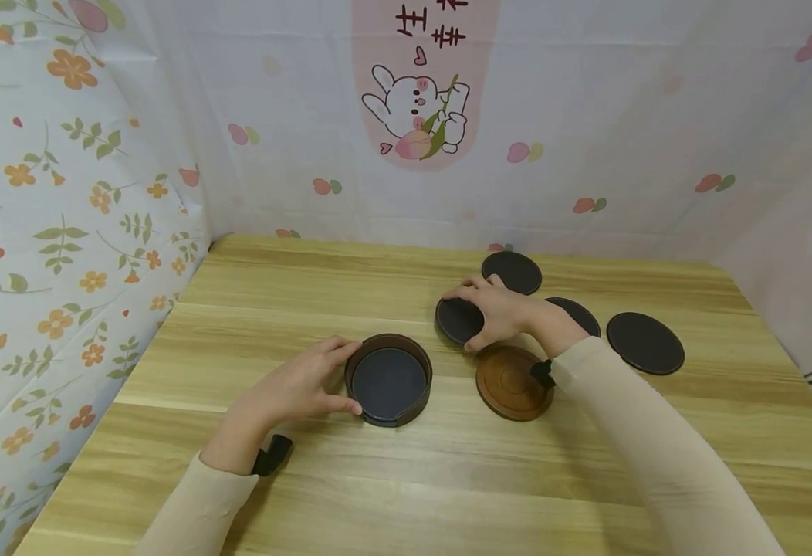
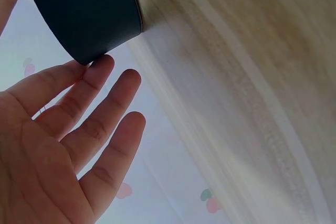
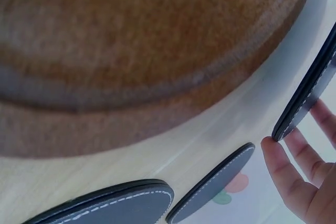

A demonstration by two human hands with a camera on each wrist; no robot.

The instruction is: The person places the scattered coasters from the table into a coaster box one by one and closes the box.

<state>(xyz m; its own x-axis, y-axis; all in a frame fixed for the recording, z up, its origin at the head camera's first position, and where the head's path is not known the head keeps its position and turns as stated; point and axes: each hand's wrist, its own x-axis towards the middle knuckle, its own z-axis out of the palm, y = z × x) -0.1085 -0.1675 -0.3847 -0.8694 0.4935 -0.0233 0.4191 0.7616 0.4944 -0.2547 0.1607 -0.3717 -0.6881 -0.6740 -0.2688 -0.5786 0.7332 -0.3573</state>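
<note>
Nearest, on the wood-grained surface [image 1: 413,494], the left hand [image 1: 302,386] rests beside a round holder [image 1: 392,342], brown-walled and dark inside, with a notch at its near side. Its grip is spread: the thumb touches the near left of the holder, a fingertip the far left, and the other fingers stand free. To the right, a brown ringed disc [image 1: 506,378] lies flat beneath the right wrist. Just beyond it, the right hand [image 1: 502,309] pinches a black coaster [image 1: 459,319], its grip closed across the edge between thumb and fingers; whether the coaster clears the surface is hard to tell. Farther back lie a right-hand coaster [image 1: 645,344], a partly hidden coaster [image 1: 578,314] and a far coaster [image 1: 512,272], before the rabbit-printed cloth [image 1: 295,93].
</note>
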